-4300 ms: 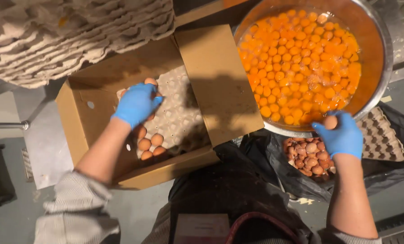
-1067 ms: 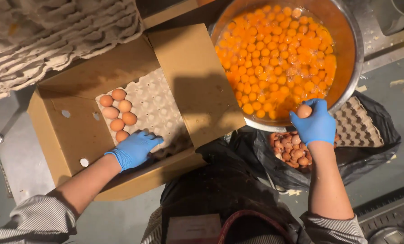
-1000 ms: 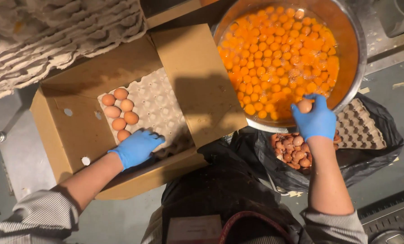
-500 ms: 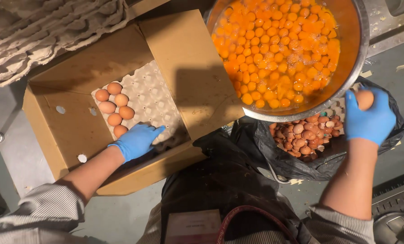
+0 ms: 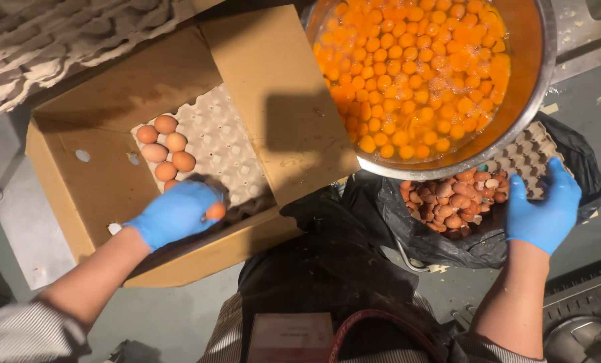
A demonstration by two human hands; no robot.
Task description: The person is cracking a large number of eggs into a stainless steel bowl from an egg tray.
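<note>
I see the left hand point(image 5: 176, 214), in a blue glove, closed around a brown egg point(image 5: 215, 211) inside the open cardboard box point(image 5: 99, 181), just above the grey egg tray point(image 5: 226, 144). Five more eggs point(image 5: 166, 146) sit at the tray's far-left corner. The right hand point(image 5: 542, 208), also gloved, is spread open and holds nothing; it hovers over the black bag of broken shells point(image 5: 458, 202). The steel bowl of yolks point(image 5: 435, 74) stands just beyond that bag.
</note>
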